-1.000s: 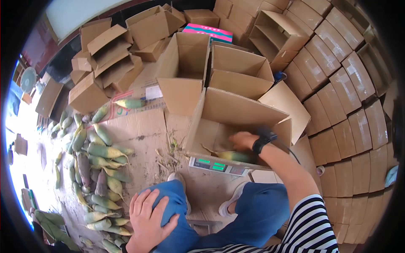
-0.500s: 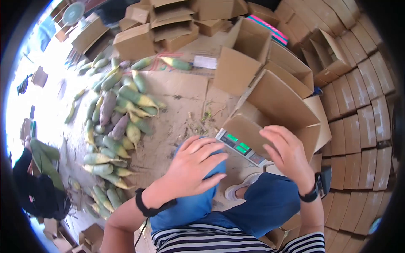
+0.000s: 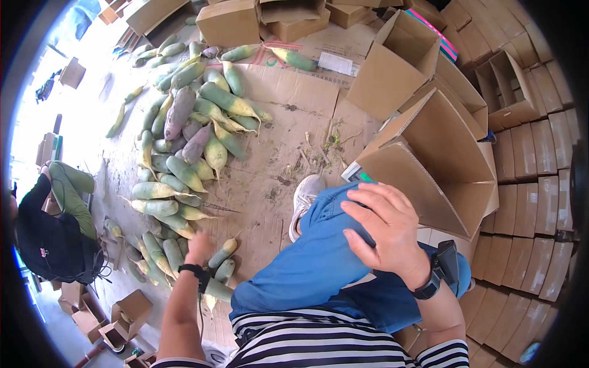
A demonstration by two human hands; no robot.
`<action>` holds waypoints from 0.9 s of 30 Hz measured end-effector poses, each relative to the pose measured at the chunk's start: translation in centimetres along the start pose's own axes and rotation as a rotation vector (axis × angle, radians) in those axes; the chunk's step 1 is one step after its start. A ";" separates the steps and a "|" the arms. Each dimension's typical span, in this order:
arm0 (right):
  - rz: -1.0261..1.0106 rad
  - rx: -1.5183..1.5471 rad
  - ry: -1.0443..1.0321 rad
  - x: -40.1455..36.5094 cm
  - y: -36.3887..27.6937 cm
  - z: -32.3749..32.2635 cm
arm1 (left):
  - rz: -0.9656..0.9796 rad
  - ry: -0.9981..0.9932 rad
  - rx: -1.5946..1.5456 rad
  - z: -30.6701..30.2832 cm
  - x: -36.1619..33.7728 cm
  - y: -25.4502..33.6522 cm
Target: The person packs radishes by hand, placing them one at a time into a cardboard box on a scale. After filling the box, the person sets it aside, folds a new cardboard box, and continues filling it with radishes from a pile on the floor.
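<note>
My left hand [image 3: 200, 248], with a dark band on its wrist, is over the near edge of a pile of green radishes [image 3: 161, 207]. It looks small and blurred, so its fingers cannot be made out. Two short green radishes [image 3: 223, 253] lie just right of it. Among the green ones are a few purple radishes [image 3: 180, 113]. My right hand [image 3: 386, 230] is over my raised knee, fingers apart, with nothing in it. In front of that hand stands an open cardboard box [image 3: 423, 184] on a digital scale [image 3: 356, 174], mostly hidden beneath it.
More open cardboard boxes [image 3: 392, 67] stand beyond the scale. Stacked flat-sided cartons [image 3: 515, 202] form a wall at the right. Leaf scraps [image 3: 333, 141] lie on the cardboard-covered floor [image 3: 276, 159]. Another person [image 3: 58, 230] in dark clothing sits at far left.
My left hand has moved from above my knee, left to the radish pile. My right hand has shifted slightly down and left, off the box. The view has turned and my knee has risen.
</note>
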State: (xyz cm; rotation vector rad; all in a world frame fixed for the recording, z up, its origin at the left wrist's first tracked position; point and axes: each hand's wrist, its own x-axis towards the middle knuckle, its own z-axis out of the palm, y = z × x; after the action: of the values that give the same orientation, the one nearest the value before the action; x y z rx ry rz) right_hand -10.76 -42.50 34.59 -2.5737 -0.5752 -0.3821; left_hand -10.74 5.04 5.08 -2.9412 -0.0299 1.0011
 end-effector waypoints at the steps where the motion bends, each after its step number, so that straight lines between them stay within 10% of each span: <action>1: 0.001 -0.003 -0.005 0.1 0.0 0.0 | 0.023 -0.152 0.023 2.7 0.0 -0.9; 15: 0.065 -0.009 0.026 0.2 -0.3 0.3 | 0.017 -0.042 0.061 10.7 1.0 2.5; 23: 0.041 0.049 0.054 -0.1 -0.4 0.8 | 0.369 0.385 -1.162 -7.3 0.9 10.3; 27: 0.027 0.086 0.030 0.0 -0.3 1.1 | 0.617 0.658 -1.157 -23.4 -6.9 19.0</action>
State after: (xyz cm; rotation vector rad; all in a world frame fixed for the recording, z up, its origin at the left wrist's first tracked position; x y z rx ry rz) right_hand -10.75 -41.69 33.82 -2.4867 -0.5345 -0.3785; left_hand -1.85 -14.73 27.07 -4.3306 0.5043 -0.2410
